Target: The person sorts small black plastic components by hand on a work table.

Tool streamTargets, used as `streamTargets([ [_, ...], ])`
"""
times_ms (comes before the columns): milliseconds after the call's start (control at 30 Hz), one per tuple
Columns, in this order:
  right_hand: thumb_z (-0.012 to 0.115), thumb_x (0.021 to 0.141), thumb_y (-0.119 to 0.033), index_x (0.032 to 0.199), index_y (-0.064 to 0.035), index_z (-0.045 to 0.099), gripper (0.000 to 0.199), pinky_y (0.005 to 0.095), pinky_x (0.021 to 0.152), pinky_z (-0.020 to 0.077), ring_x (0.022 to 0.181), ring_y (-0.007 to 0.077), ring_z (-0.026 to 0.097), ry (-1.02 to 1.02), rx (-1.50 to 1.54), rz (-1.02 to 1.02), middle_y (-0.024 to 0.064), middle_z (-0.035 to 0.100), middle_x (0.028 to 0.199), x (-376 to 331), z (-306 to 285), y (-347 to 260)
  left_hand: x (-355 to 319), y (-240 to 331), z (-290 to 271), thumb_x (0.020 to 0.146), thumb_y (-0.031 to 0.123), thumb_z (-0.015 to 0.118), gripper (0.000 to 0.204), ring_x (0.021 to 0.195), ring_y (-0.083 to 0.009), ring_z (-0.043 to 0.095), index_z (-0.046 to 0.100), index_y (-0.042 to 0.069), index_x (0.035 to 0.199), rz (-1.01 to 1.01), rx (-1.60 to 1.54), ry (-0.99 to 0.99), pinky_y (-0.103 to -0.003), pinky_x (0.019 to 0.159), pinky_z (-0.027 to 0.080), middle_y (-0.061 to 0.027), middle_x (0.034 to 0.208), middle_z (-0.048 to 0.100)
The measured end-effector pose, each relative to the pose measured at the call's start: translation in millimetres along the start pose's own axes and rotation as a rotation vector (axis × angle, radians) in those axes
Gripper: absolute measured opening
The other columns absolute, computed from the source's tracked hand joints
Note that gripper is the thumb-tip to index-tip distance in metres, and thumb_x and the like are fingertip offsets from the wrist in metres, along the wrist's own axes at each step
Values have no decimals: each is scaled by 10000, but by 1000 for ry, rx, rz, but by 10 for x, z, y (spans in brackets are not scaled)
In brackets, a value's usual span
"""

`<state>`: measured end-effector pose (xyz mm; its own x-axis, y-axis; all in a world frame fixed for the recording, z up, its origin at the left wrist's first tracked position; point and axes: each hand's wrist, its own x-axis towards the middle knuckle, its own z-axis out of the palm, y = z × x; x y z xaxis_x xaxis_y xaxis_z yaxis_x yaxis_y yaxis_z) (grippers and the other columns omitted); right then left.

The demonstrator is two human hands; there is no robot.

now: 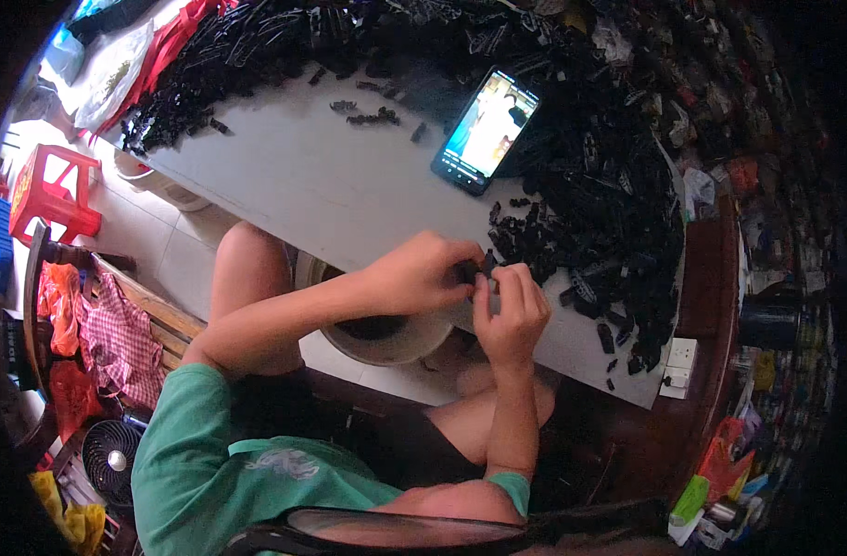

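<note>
My left hand (425, 271) and my right hand (512, 311) meet over the near edge of a pale table (322, 185). Between their closed fingertips is a small black plastic piece (487, 263); its exact kind is too small to make out. Just beyond my fingers, a loose heap of small black parts (521, 232) lies on the tabletop. Longer black pieces are massed in a big pile (600, 204) to the right. Another dark pile (247, 56) spreads along the far left side.
A lit smartphone (488, 130) leans at the right pile. Below the table edge, by my legs, stands a round bucket (396, 343). To the left are a red plastic stool (57, 190), a wooden chair with a checked cloth (122, 338), and a black fan (116, 460). A white socket (678, 366) is at right.
</note>
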<state>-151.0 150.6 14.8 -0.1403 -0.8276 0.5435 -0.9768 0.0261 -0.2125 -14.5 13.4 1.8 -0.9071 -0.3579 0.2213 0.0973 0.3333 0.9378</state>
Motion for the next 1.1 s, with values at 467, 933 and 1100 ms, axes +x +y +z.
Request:
streamTargets([
  [467, 708, 812, 51, 955, -15, 655, 166, 393, 754, 545, 859, 309, 674, 74, 308, 1, 115, 669, 974, 32, -40, 85, 22, 37, -88, 917, 151, 669, 259, 796, -267, 675, 626, -10, 1116, -21, 38, -55, -369, 707, 518, -178, 908, 679],
  [933, 745, 762, 89, 916, -6, 682, 192, 363, 735, 542, 821, 289, 668, 106, 248, -101, 112, 676, 914, 0, -42, 11, 39, -67, -49, 916, 93, 654, 156, 746, -127, 686, 647, -24, 1019, -97, -372, 66, -289, 658, 518, -92, 797, 690],
  [1100, 726, 780, 34, 995, 11, 665, 225, 395, 757, 535, 832, 332, 647, 47, 227, -149, 133, 653, 962, 2, -37, 44, 19, -30, -111, 945, 86, 650, 167, 882, -105, 638, 622, -18, 1073, -139, -390, -14, -272, 803, 519, -51, 945, 663],
])
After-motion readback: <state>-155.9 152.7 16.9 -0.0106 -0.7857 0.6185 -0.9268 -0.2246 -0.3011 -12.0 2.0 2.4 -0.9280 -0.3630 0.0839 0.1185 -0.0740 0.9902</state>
